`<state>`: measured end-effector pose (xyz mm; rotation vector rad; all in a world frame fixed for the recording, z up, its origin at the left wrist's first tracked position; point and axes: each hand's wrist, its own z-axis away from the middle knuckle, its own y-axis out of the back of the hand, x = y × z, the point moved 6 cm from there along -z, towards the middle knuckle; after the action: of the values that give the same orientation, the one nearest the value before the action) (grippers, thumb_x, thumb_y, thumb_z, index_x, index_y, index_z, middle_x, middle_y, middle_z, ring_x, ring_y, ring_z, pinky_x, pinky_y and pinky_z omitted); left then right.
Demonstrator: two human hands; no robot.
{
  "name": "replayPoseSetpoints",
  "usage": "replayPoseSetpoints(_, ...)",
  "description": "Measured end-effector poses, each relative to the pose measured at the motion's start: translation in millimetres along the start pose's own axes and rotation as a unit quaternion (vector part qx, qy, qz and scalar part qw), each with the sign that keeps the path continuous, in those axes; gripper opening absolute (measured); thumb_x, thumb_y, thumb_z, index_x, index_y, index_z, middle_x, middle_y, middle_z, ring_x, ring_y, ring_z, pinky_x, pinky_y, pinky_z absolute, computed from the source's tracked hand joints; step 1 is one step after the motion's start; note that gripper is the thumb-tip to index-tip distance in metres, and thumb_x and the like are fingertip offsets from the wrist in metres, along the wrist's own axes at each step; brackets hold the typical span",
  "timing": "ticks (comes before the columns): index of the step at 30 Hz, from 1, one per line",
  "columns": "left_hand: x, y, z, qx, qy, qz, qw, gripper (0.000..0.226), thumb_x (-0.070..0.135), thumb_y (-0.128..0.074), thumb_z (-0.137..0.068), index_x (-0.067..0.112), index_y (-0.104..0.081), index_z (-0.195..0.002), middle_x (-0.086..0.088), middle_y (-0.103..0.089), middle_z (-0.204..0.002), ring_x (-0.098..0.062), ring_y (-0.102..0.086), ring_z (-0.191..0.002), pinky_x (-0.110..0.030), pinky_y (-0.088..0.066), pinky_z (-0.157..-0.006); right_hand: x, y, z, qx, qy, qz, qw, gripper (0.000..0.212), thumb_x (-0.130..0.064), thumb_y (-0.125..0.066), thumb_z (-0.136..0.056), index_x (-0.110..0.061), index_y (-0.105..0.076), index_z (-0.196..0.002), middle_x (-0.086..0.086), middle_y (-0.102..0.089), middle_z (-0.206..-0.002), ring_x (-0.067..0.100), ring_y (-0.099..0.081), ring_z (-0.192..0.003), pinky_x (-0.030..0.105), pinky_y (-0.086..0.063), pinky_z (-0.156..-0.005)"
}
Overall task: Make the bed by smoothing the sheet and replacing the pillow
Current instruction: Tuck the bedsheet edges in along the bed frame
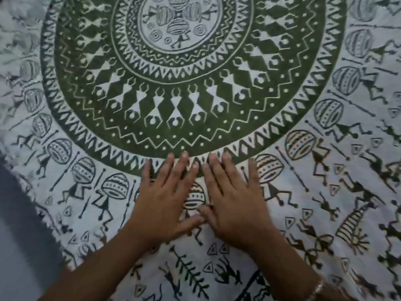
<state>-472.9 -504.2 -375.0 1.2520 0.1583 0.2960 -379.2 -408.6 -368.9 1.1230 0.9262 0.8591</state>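
Looking straight down at the bed, I see a plain grey area (pixel 19 235) at the far left, running along the jagged printed edge of the sheet (pixel 249 118); I cannot tell whether it is floor or the bed's side. The sheet fills the rest of the view. It is white cloth printed in dark green, with a big round medallion of zigzag rings and dancing stick figures in the upper middle, and drums, triangles and more figures scattered round it. Its left part looks faintly rumpled and blurred, while around my hands it lies flat. My left hand (pixel 165 198) rests palm down on the sheet just left of centre, fingers straight and spread, tips reaching the medallion's outer zigzag ring, holding nothing. Just beside it, my right hand (pixel 234 200) lies the same way, flat and spread, fingers on the same ring, gripping nothing. The two thumbs point inward and meet over a printed drum between the hands, though I cannot tell whether they touch. Both bare forearms come in from the bottom edge, angled toward each other. A thin pale bracelet (pixel 318 288) circles my right forearm near the lower right. Farther right, the sheet runs on to the edge of the view, showing printed figures and a striped fan shape.
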Motion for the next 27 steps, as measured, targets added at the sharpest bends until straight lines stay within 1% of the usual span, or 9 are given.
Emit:
replayPoseSetpoints(2,-16.5,-4.5,18.1,0.002,0.047,0.017,0.999,0.089,0.076,-0.020,-0.085,0.015,-0.022,-0.150,-0.012,-0.014,-0.158,-0.031,-0.014,-0.145,-0.067,-0.014,-0.108,-5.3,-1.0,-8.0,0.004,-0.003,0.018,1.000,0.077,-0.062,-0.030,-0.087,-0.013,-0.033,-0.146,0.015,-0.028,-0.154,0.034,-0.021,-0.143,0.063,-0.003,-0.111)
replayPoseSetpoints(5,-27.3,-11.6,48.5,0.013,0.083,0.037,0.996,0.086,0.074,-0.020,-0.087,0.016,-0.023,-0.150,-0.012,-0.015,-0.158,-0.033,-0.014,-0.145,-0.067,-0.016,-0.107,14.3,3.4,-24.9,0.010,-0.137,0.018,0.990,0.083,-0.068,-0.020,-0.087,-0.013,-0.023,-0.150,0.022,-0.017,-0.155,0.042,-0.010,-0.143,0.062,-0.001,-0.111)
replayPoseSetpoints(7,-37.4,-16.1,67.4,0.012,0.130,0.050,0.990,0.085,0.074,-0.021,-0.087,0.018,-0.022,-0.151,-0.013,-0.013,-0.158,-0.036,-0.014,-0.144,-0.066,-0.014,-0.107,1.5,2.6,-35.5,0.002,-0.162,0.008,0.987,0.090,-0.071,-0.021,-0.085,-0.009,-0.022,-0.150,0.030,-0.013,-0.153,0.050,-0.005,-0.141,0.063,-0.004,-0.112)
replayPoseSetpoints(13,-65.7,-10.5,91.8,0.068,0.205,0.089,0.972,0.078,0.069,-0.016,-0.091,0.019,-0.018,-0.151,-0.014,-0.012,-0.158,-0.040,-0.013,-0.143,-0.067,-0.010,-0.108,-98.2,-9.9,-42.6,-0.018,0.135,0.034,0.990,0.081,-0.066,-0.030,-0.084,-0.018,-0.025,-0.149,0.021,-0.026,-0.153,0.040,-0.016,-0.143,0.063,-0.008,-0.111)
replayPoseSetpoints(16,-82.8,6.4,77.1,0.104,0.209,0.091,0.968,0.076,0.067,-0.014,-0.092,0.018,-0.016,-0.150,-0.014,-0.014,-0.158,-0.039,-0.014,-0.143,-0.068,-0.010,-0.109,-73.3,5.9,-66.9,0.002,0.047,0.025,0.999,0.078,-0.069,-0.018,-0.087,-0.026,-0.010,-0.151,0.013,-0.008,-0.158,0.037,-0.004,-0.145,0.062,0.000,-0.112)
replayPoseSetpoints(18,-93.1,12.4,56.4,0.104,0.181,0.072,0.975,0.076,0.066,-0.017,-0.091,0.018,-0.016,-0.150,-0.013,-0.015,-0.158,-0.038,-0.015,-0.143,-0.067,-0.007,-0.107,-50.1,17.7,-89.1,0.005,-0.058,0.017,0.998,0.080,-0.071,-0.009,-0.086,-0.026,-0.002,-0.151,0.016,0.001,-0.158,0.038,0.004,-0.145,0.061,0.001,-0.112)
replayPoseSetpoints(21,-120.2,7.7,39.8,0.082,0.187,0.061,0.977,0.075,0.066,-0.020,-0.089,0.021,-0.015,-0.150,-0.009,-0.014,-0.159,-0.035,-0.015,-0.144,-0.068,-0.009,-0.108,-45.2,15.2,-119.7,-0.029,-0.131,0.018,0.991,0.083,-0.068,-0.007,-0.087,-0.018,-0.002,-0.152,0.024,0.003,-0.157,0.040,0.007,-0.144,0.062,-0.001,-0.113)
replayPoseSetpoints(24,-167.8,-11.3,54.7,0.057,0.264,0.069,0.960,0.073,0.068,-0.013,-0.090,0.029,-0.009,-0.151,-0.003,-0.004,-0.160,-0.032,-0.006,-0.146,-0.070,-0.007,-0.108,-82.2,4.0,-135.4,-0.046,-0.114,0.037,0.992,0.094,-0.072,-0.002,-0.081,-0.011,0.003,-0.152,0.031,0.006,-0.154,0.046,0.010,-0.142,0.063,-0.001,-0.113)
replayPoseSetpoints(27,-206.2,-18.1,84.5,0.072,0.374,0.108,0.918,0.075,0.069,-0.007,-0.089,0.026,-0.007,-0.152,-0.006,0.000,-0.160,-0.036,0.000,-0.145,-0.067,0.000,-0.107,-143.8,-8.7,-140.8,-0.046,0.024,0.029,0.998,0.088,-0.073,-0.016,-0.085,-0.016,-0.008,-0.151,0.029,0.000,-0.154,0.052,0.005,-0.140,0.066,0.003,-0.111)
